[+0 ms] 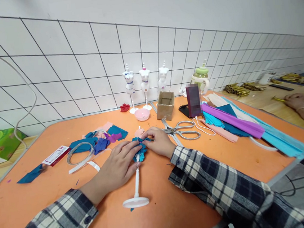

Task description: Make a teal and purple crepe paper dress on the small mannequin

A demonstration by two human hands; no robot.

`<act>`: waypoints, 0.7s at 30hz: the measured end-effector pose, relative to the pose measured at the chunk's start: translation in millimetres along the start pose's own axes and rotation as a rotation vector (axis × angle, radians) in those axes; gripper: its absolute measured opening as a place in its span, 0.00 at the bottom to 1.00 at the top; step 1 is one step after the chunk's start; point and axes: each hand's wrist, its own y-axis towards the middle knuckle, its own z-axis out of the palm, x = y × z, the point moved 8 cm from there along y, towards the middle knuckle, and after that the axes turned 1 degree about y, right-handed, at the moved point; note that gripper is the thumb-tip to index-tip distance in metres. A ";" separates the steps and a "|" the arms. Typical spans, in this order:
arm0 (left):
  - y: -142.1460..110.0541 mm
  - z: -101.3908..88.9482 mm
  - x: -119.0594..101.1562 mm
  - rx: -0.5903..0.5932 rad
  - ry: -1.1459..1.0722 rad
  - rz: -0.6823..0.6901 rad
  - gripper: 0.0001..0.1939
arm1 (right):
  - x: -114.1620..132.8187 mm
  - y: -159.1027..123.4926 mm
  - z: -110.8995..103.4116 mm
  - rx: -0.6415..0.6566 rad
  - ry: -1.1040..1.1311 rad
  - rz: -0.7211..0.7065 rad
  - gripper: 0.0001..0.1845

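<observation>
A small doll mannequin lies on its side on the orange table, its white stand pointing toward me and its torso wrapped in blue cloth. My left hand rests on the table with its fingertips pinching the lower part of the blue cloth. My right hand is curled over the upper part of the cloth, fingers pressed on it. Both sleeves are plaid.
Fabric scraps, a tape roll and a card lie left. Behind are three mannequins, a pink bowl, a cardboard box, scissors, a phone and coloured paper. Another person's hand rests at the right.
</observation>
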 end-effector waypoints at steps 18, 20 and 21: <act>0.8 4.0 -0.3 0.027 0.035 0.031 0.25 | -0.4 -2.1 2.0 0.023 -0.098 0.002 0.09; 1.3 2.8 -1.1 0.026 0.029 0.029 0.25 | 6.7 -3.8 2.3 0.041 -0.109 -0.084 0.10; 1.4 1.9 -1.6 0.023 0.022 0.030 0.25 | 10.8 -5.3 2.1 0.050 -0.128 -0.128 0.12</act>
